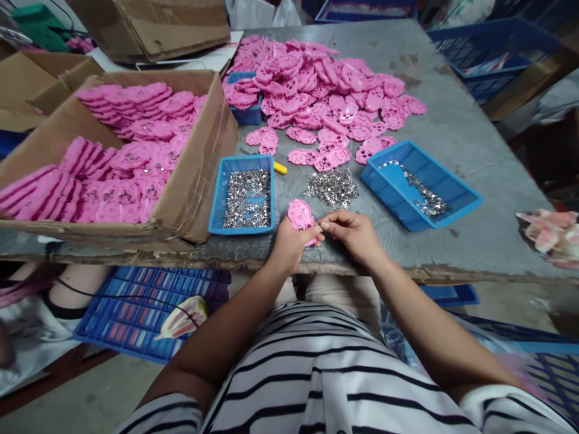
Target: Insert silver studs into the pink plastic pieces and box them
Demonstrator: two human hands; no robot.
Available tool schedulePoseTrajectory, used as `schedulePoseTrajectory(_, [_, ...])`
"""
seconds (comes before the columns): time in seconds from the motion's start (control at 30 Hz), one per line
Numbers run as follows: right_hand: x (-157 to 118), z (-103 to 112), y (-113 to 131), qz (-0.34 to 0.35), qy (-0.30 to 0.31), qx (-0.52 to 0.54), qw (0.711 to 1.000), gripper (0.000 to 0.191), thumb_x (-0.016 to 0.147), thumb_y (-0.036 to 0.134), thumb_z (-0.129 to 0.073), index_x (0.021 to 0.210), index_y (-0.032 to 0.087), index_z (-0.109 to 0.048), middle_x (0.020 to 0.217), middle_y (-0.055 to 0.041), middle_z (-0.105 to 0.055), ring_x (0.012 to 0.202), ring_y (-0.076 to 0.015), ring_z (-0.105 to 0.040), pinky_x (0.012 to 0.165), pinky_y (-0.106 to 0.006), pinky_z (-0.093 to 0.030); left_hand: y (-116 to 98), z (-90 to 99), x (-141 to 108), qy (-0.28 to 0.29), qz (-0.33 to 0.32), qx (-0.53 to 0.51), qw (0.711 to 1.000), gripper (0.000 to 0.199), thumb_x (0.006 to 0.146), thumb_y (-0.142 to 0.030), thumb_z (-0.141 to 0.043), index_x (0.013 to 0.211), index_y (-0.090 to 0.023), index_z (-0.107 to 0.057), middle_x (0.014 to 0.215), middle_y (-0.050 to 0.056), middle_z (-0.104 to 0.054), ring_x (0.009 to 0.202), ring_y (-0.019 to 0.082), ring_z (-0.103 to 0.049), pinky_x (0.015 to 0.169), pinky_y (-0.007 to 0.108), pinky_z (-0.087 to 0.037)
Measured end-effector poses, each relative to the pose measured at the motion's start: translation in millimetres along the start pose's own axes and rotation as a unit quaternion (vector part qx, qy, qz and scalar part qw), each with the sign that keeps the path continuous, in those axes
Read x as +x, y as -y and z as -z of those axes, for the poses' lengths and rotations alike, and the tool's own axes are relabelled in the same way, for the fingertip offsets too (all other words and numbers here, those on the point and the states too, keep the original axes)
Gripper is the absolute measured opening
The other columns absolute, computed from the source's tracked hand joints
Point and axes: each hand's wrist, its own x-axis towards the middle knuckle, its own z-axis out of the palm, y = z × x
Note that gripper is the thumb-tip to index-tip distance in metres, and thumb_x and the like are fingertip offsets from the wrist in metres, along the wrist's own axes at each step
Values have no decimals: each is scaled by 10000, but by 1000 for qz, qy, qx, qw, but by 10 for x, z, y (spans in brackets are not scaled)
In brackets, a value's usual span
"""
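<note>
My left hand is closed around a pink plastic piece, held upright just above the table's front edge. Beside it, my right hand pinches its thumb and forefinger together near the piece's lower right edge; whatever is between those fingertips is too small to make out. A heap of small silvery metal parts lies on the table just beyond my hands. To the left stands a blue tray of the same metal parts, and to the right a tilted blue tray holds fewer of them.
A large pile of pink pieces covers the table's far part, partly over a small blue bin. At left, a cardboard box holds stacked pink pieces. A yellow-handled tool lies behind the left tray. Another person's leg shows at lower left.
</note>
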Motion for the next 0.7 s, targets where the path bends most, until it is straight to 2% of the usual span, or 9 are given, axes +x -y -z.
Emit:
schedulePoseTrajectory(0.1, [1, 29, -29, 80, 5, -75, 994, 181, 771, 381, -677, 724, 215, -733, 735, -33, -677, 676, -157, -573, 656, -309, -458, -43, 10, 15, 13, 20, -6, 1000, 522, 448, -227, -852, 832, -163, -505, 629, -59, -589, 475, 95, -572, 423, 209, -428])
schedulePoseTrajectory(0.2, [-15, 48, -48, 133, 14, -119, 984, 166, 839, 323, -611, 798, 232, -744, 817, -48, -692, 760, -177, -619, 720, -335, -492, -61, 12, 21, 11, 28, -14, 999, 522, 431, -220, -846, 822, -159, -505, 629, -59, -591, 465, 95, -570, 412, 210, -424])
schedulePoseTrajectory(0.37, [-51, 35, -53, 207, 2, -185, 961, 184, 865, 194, -552, 892, 232, -729, 853, -51, -688, 798, -174, -636, 737, -329, -504, -58, 3, 21, 4, 32, -8, 999, 519, 426, -206, -832, 830, -158, -510, 624, -54, -599, 465, 99, -571, 413, 209, -414])
schedulePoseTrajectory(0.5, [-47, 47, -40, 222, 0, -210, 952, 241, 857, 150, -544, 1025, 239, -692, 802, -27, -676, 748, -162, -626, 698, -304, -501, -61, -1, 19, 12, 36, 3, 999, 506, 448, -203, -816, 851, -164, -512, 637, -47, -605, 481, 100, -579, 428, 207, -413])
schedulePoseTrajectory(0.7, [-35, 76, 23, 223, 17, -233, 946, 231, 854, 157, -541, 1008, 243, -689, 804, -29, -688, 751, -168, -630, 701, -307, -501, -42, -15, 21, -3, 23, 13, 1000, 437, 461, -196, -776, 811, -168, -516, 620, -50, -606, 468, 97, -574, 414, 198, -415])
